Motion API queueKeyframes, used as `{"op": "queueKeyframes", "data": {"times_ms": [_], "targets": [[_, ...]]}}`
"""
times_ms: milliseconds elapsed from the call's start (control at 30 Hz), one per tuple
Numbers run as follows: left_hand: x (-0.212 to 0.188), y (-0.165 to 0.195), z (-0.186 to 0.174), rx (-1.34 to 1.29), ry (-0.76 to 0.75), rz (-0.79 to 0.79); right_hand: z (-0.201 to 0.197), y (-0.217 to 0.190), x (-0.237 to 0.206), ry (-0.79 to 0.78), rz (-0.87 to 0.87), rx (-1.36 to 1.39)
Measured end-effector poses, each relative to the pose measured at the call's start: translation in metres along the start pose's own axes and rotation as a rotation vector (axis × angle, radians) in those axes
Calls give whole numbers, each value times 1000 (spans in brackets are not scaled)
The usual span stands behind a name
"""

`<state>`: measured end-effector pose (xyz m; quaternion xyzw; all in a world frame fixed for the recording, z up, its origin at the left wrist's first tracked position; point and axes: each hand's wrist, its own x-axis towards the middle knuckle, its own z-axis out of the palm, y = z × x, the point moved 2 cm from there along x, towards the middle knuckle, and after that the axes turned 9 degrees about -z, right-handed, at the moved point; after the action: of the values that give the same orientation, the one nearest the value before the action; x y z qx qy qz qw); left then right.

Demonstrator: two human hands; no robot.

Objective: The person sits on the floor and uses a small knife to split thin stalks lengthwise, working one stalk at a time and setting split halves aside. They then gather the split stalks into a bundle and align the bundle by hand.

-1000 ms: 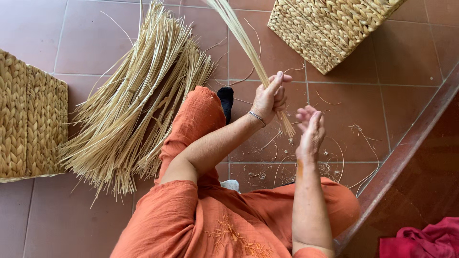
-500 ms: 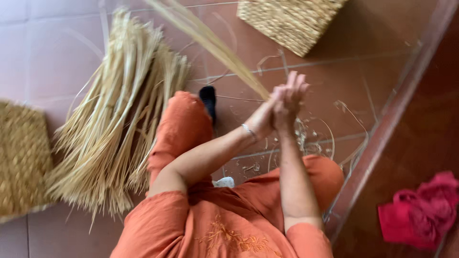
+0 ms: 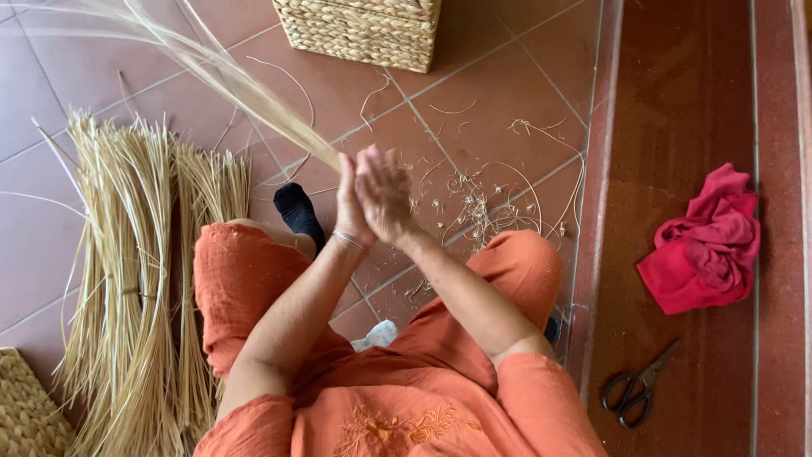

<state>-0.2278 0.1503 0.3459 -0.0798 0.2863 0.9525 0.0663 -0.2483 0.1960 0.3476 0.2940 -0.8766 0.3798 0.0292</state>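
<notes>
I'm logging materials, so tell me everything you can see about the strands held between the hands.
The bunch of straw strands is pale yellow, thin, long and dry-looking. Its near end is pressed between the palms of the left hand and the right hand, which meet flat together. From there it slants up and leftward above the tiled floor, fanning out and blurring toward the frame's top left corner.

Two woven baskets show: one basket (image 3: 364, 34) at the top centre, another basket corner (image 3: 30, 415) at the lower left. One red cloth (image 3: 706, 245) and one pair of scissors (image 3: 636, 391) lie at right. One straw pile (image 3: 139, 279) fills the left; one dark sock (image 3: 298, 213) shows mid-frame.
</notes>
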Motion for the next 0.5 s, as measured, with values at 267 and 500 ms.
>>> {"op": "queueKeyframes", "data": {"times_ms": [267, 500], "targets": [[-18, -3, 6, 12, 64, -301, -3, 21, -5, -63, 186, -67], [-17, -2, 7, -44, 158, -251, 2, 15, -22, -39, -28, 49]]}}
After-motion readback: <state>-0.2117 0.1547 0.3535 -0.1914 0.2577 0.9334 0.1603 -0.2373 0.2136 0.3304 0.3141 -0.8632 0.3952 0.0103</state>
